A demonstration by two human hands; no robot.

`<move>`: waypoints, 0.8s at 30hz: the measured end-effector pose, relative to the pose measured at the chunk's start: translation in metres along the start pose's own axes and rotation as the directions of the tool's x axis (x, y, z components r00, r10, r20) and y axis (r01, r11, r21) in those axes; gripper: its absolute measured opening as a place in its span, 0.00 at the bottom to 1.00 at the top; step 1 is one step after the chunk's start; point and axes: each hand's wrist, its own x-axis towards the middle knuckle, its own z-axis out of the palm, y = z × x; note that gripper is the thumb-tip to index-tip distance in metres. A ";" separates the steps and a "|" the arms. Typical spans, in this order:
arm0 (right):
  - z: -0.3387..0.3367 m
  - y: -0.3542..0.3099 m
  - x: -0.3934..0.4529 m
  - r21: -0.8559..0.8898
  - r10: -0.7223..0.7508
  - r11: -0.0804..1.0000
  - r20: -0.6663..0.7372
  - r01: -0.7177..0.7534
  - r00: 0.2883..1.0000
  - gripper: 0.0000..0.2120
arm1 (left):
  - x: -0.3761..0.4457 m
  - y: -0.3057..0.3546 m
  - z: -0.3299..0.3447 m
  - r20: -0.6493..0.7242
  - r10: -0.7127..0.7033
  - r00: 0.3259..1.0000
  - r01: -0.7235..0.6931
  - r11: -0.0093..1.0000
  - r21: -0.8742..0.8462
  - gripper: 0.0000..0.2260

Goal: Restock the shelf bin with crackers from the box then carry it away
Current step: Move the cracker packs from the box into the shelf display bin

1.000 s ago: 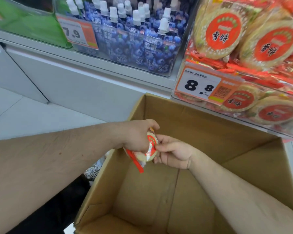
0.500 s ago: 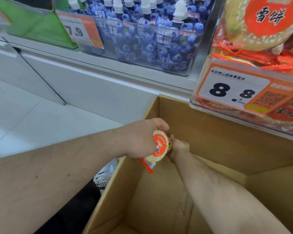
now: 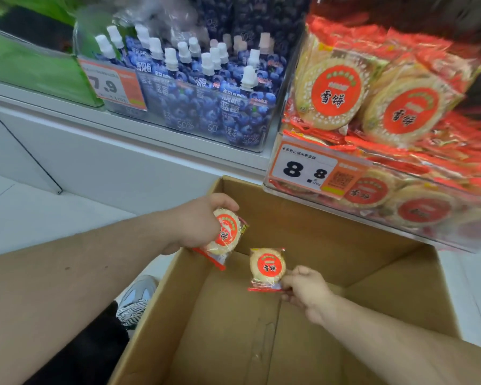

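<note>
My left hand (image 3: 199, 222) grips a round cracker packet with a red label (image 3: 226, 234) over the left wall of the open cardboard box (image 3: 342, 234). Lower and to the right, my right hand (image 3: 306, 289) pinches a second cracker packet (image 3: 267, 268) by its bottom edge, held upright above the box's bare floor. The clear shelf bin (image 3: 297, 190) with the 8.8 price tag hangs just above the box's far right corner, piled with the same cracker packets (image 3: 333, 93).
A clear bin of blue spouted drink pouches (image 3: 206, 107) with a 7.9 tag stands left of the cracker bin. Green packaging (image 3: 34, 68) lies further left. White floor tiles (image 3: 39, 212) and my striped shoe (image 3: 135, 302) show left of the box.
My hands have come apart: each now holds its own cracker packet, where earlier they met on one. My right hand moved down and right. The view tilted up toward the shelf.
</note>
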 end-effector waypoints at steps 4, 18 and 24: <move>-0.044 -0.030 -0.066 -0.136 -0.143 0.979 0.060 0.150 0.988 0.18 | -0.011 0.009 0.011 0.040 0.055 0.998 -0.055 0.998 -0.012 0.27; -0.060 -0.075 -0.175 -0.025 -0.444 0.895 0.042 0.445 0.895 0.20 | -0.060 0.049 0.051 0.266 0.377 0.887 -0.150 0.782 -0.605 0.36; -0.061 -0.088 -0.183 -0.320 -0.558 0.784 0.013 0.532 0.830 0.10 | -0.068 0.068 0.056 0.034 0.459 0.888 -0.380 0.773 -0.507 0.32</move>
